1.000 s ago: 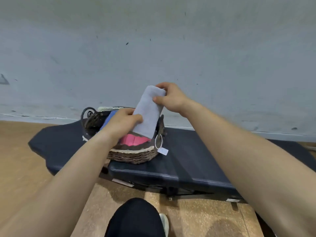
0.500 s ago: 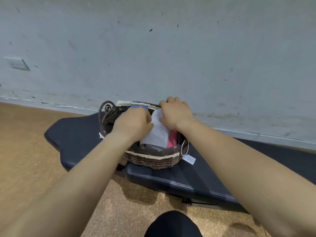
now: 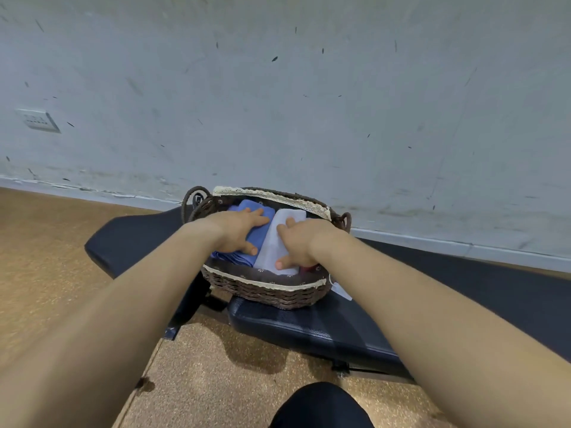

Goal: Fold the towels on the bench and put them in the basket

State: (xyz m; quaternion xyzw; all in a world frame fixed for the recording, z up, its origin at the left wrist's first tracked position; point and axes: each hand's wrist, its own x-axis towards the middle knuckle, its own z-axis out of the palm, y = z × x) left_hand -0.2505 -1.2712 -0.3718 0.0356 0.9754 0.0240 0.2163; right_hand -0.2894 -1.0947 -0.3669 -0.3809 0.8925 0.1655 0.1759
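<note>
A brown wicker basket (image 3: 272, 293) with a lace-trimmed lining sits on the dark padded bench (image 3: 324, 329). Inside it a folded blue towel (image 3: 247, 208) lies on the left and a folded pale grey towel (image 3: 272, 251) lies beside it on the right. My left hand (image 3: 239, 231) presses flat on the blue towel with fingers spread. My right hand (image 3: 296, 244) rests flat on the grey towel. A sliver of pink towel (image 3: 306, 268) shows under my right wrist.
The bench stands against a grey wall (image 3: 278, 103) on a cork-coloured floor (image 3: 46, 257). A white tag (image 3: 341, 291) hangs off the basket's right side. A wall socket (image 3: 38, 120) is at far left. My dark-clad knee (image 3: 321, 406) is at the bottom.
The grey towel went from being held upright above the basket to lying down inside it. Both hands lowered and now lie flat on the towels. The camera moved closer.
</note>
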